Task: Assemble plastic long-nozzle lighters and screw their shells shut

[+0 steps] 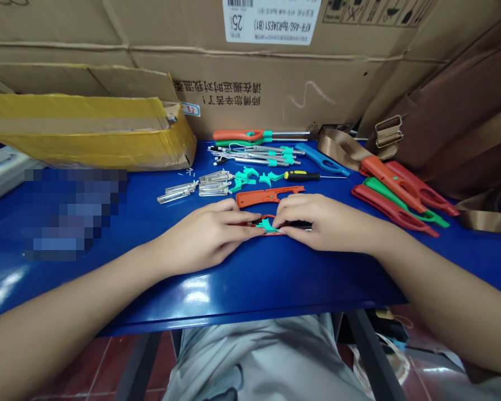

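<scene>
My left hand (pixel 212 231) and my right hand (pixel 317 223) are close together near the middle of the blue table (pixel 217 289), and the orange handle piece (pixel 269 216) lies under them. I can see only thin bits of it, because my fingers and knuckles hide the rest. My left finger and thumb are narrow, pinching its left end. The little teal piece (pixel 266 225) sits in the gap between my hands, on the orange handle piece. My right fingertips are bunched at its right side, but I cannot tell if they pinch it or just press, since my hand covers that spot. A dark, shiny stick (pixel 305 225) peeks out below my right hand, and its ends are hidden. Just on the far side lies another orange half (pixel 254 197), with my right knuckles near its right end. Farther off are more teal bits (pixel 245 177), a yellow and black screwdriver (pixel 303 176), and metal rods (pixel 271 157) in a jumble too mixed up to count. Clear parts (pixel 177 192) lie to the left. On the right, colored handles (pixel 394 184) overlap, so some are partly covered. A patch (pixel 73 214) on the far left is all blurry squares, and I cannot tell what it is. Both my arms are cut off at the edges.
</scene>
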Demonstrator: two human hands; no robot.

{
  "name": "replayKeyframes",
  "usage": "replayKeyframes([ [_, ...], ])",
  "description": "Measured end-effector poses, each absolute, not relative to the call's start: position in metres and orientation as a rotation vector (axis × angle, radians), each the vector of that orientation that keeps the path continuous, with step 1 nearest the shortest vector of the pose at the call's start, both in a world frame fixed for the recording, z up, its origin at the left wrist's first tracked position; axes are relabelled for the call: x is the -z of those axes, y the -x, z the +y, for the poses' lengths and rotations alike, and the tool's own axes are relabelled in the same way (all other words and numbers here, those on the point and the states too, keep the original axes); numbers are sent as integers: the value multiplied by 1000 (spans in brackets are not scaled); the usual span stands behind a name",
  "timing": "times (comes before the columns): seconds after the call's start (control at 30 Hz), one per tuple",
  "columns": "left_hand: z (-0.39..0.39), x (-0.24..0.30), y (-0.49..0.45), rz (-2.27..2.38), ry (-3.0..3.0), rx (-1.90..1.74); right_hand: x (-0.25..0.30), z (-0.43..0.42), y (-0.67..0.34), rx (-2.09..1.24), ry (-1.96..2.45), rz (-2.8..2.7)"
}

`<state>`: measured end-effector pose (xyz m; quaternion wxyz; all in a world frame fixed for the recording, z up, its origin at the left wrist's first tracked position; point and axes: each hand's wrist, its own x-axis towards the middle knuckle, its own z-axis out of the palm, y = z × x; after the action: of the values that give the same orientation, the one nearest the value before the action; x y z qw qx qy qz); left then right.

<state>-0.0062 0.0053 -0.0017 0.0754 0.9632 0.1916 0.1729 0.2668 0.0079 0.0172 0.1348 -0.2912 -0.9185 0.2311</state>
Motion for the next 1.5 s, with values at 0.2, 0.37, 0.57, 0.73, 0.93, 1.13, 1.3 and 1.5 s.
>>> replayKeyframes([
  [0.2,5,5,7,665,-2775,-593,-11,18,-272,-510,864,-2534],
  [0.37,4,5,6,678,-2788,-572,-3,28,-278,-214,992,-2540],
  [0.57,4,4,7,674,-2795,-567,-2,29,-276,-183,1085,-2568],
  [0.73,4,4,4,696,-2736,-602,0,29,-275,-158,1166,-2557],
  [0.93,4,11,1,765,-2610,-699,2,29,-274,-186,1180,-2537],
  [1.13,6,8,3,795,-2591,-765,0,31,-278,-205,1228,-2543],
  [1.3,10,0,6,872,-2713,-984,-7,25,-271,-225,1157,-2364],
  [1.5,11,-6,10,903,-2911,-1029,-12,12,-256,-694,1109,-1995],
])
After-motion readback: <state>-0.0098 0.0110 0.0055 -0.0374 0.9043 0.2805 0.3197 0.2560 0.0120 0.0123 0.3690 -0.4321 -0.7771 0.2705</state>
